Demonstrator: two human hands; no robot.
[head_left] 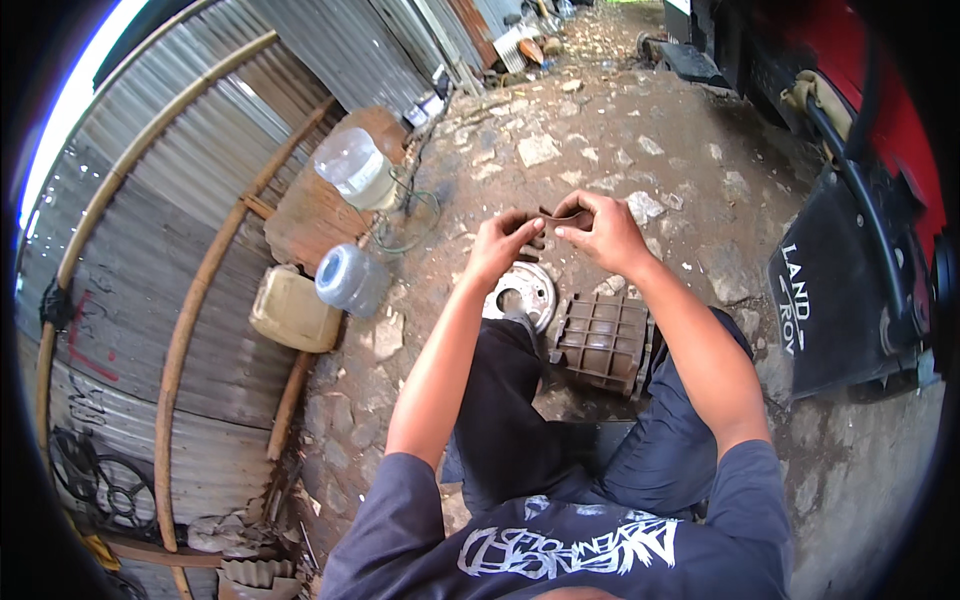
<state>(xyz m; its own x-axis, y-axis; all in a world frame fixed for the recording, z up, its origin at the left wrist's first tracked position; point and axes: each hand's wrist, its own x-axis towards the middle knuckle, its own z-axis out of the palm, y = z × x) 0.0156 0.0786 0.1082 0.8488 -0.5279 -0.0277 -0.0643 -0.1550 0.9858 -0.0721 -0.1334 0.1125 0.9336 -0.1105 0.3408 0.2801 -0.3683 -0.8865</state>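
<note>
Out in front of me both hands are raised, close together over the stony ground. My right hand (606, 235) pinches a thin, curved brown strip (571, 219) between thumb and fingers. My left hand (506, 243) is closed at the strip's left end, where its fingers partly hide it. Just below the hands lies a round, whitish metal disc (541, 284) with a large central hole. To its right, between my legs, sits a ribbed brown metal housing (603, 335), like a gearbox case.
A dark vehicle mudflap (825, 290) and red bodywork (905, 130) rise at the right. On the left stand a blue water jug (350, 280), a yellowish jerrycan (295, 308) and a clear upturned bottle (355, 168), beside a corrugated metal wall (225, 330) with wooden poles.
</note>
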